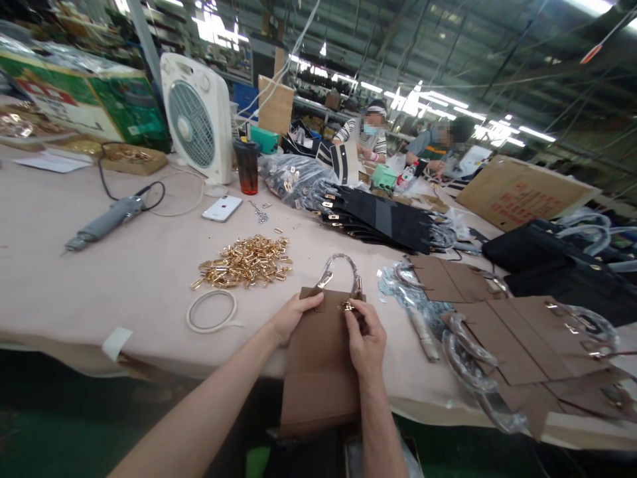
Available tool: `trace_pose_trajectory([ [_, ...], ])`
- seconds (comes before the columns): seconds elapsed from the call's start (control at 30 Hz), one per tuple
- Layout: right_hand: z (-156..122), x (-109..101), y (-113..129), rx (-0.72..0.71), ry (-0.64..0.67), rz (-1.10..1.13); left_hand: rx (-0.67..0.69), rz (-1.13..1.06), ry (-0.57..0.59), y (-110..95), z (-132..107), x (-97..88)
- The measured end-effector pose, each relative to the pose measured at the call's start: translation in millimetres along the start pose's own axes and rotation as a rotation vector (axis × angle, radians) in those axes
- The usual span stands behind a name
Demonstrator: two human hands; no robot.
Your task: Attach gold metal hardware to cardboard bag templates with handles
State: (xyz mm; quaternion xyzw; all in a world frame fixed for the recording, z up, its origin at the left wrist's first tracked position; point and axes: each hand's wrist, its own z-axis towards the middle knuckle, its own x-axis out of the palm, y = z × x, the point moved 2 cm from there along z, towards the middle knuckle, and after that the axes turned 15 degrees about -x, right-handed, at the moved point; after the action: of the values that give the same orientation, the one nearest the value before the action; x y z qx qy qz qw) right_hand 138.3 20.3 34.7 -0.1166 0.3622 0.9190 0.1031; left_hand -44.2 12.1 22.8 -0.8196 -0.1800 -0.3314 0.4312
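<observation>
A brown leather bag panel (pixel 318 358) with a plastic-wrapped handle (pixel 340 265) lies over the table's near edge. My left hand (pixel 293 315) holds the panel's upper left corner, thumb on top, fingers closed on it. My right hand (pixel 365 338) pinches a small gold metal clasp (pixel 347 306) at the panel's top middle. A pile of gold metal fittings (pixel 246 262) lies on the table to the left of the panel. A white ring of tape or cord (pixel 212 311) lies nearer the edge.
More brown panels (pixel 522 332) with wrapped handles are stacked to the right, black ones (pixel 383 222) behind. An electric screwdriver (pixel 107 222), a white phone (pixel 222 208), a dark cup (pixel 247 166) and a fan (pixel 196 116) stand at the left. Two people work at the far end.
</observation>
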Motion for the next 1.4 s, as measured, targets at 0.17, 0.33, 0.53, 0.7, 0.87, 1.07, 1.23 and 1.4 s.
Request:
trace_pose_trajectory([
  [0.17, 1, 1, -3, -0.133, 0.090, -0.073, -0.005, 0.007, -0.032, -2, -1, 0.3],
  [0.33, 0, -1, -9, -0.160, 0.149, -0.076, -0.009, 0.024, -0.071, -1, 0, -0.9],
  [0.53, 1, 0, -11, -0.141, 0.143, -0.091, 0.012, 0.076, -0.082, 0, 4, -4.5],
  [0.7, 2, 3, -9, -0.150, 0.142, -0.115, 0.008, 0.096, -0.094, -1, 3, -1.7],
  [0.87, -1, 3, -7, -0.175, 0.164, -0.171, 0.004, 0.084, -0.102, -1, 1, 1.0],
  [1.07, -6, 4, -11, -0.231, 0.247, -0.221, 0.028, 0.084, -0.120, 1, 1, -0.7],
  [1.23, -6, 5, -13, -0.259, 0.295, -0.250, 0.054, 0.119, -0.152, 3, 4, -2.1],
  [1.4, -3, 5, -14, -0.234, 0.299, -0.279, 0.055, 0.194, -0.129, 5, 7, -3.5],
])
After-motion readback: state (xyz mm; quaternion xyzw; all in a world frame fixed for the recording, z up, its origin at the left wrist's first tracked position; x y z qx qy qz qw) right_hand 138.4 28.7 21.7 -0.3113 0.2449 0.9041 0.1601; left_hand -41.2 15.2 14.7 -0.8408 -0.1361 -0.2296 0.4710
